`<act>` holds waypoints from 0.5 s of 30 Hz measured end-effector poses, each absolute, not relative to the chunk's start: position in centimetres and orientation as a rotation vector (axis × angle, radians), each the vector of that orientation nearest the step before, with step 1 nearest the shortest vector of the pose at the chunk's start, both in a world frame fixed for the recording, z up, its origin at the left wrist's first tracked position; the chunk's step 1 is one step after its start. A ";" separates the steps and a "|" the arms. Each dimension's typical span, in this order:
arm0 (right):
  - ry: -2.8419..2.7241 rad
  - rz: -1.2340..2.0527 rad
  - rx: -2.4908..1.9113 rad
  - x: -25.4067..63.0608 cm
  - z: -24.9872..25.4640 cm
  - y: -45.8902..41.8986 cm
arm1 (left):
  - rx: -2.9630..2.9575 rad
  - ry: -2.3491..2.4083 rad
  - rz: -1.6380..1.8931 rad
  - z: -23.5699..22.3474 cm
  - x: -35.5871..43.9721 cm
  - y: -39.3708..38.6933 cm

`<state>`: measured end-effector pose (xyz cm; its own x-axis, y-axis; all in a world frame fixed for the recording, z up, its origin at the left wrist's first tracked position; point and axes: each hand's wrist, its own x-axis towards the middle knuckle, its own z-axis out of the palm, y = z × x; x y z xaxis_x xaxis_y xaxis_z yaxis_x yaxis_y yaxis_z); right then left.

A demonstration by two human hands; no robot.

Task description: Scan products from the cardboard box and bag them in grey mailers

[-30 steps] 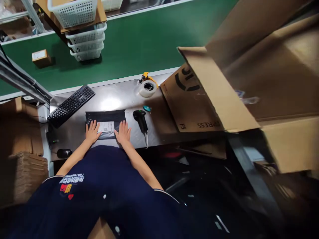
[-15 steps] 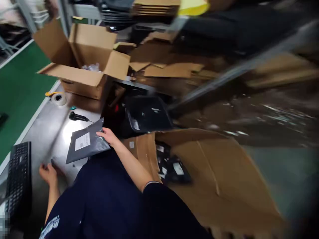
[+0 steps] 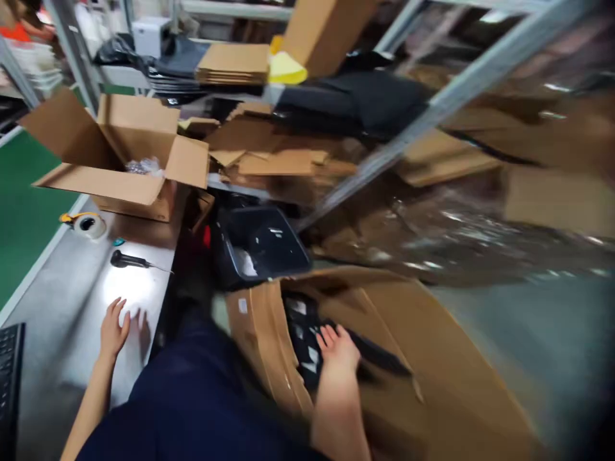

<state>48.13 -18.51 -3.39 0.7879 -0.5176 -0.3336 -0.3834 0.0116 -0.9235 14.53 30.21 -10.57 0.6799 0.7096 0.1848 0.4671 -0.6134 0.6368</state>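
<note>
My right hand [image 3: 339, 349] reaches over a large open carton [image 3: 446, 358], its fingers apart and slightly blurred. Just beyond the fingers, a dark mailer bag [image 3: 377, 351] lies tilted inside the carton, seemingly out of my grasp. Other black packages with white labels [image 3: 310, 358] are heaped along the carton's near left side. Over the metal workbench [image 3: 57, 320], my left hand [image 3: 114, 328] hovers with fingers spread and holds nothing. The black handheld barcode scanner [image 3: 129, 259] lies on the bench a little beyond it.
An open cardboard box [image 3: 129, 186] with clear plastic inside stands at the bench's far end, near a tape roll [image 3: 90, 225]. A keyboard [image 3: 10, 378] sits at left. Beyond the carton is a black bin [image 3: 264, 243]. A slanted metal post [image 3: 384, 166] crosses in front of shelves holding flat cardboard.
My right hand has swung from the bench to the carton at right, letting go of the grey mailer bag there. My left hand has moved forward over the bench and opened. The view has shifted.
</note>
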 end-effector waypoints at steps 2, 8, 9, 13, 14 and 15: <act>0.648 -0.024 -1.634 52.5 -4.0 -15.8 | 2.319 0.997 0.559 -11.0 13.9 30.1; 0.033 0.068 -1.639 70.7 1.1 4.9 | 2.107 1.579 0.736 -11.5 8.9 30.9; -0.152 0.065 -1.624 73.0 3.4 9.5 | 2.084 1.657 0.774 -10.9 8.2 31.0; -0.922 0.172 -1.560 78.5 12.3 28.4 | 1.925 1.969 0.771 -7.9 7.4 29.8; -1.101 0.219 -1.541 78.9 13.5 33.2 | 1.873 2.020 0.752 -7.3 7.6 29.0; -1.275 0.291 -1.532 79.0 14.0 37.9 | 1.824 2.057 0.740 -6.9 7.9 28.1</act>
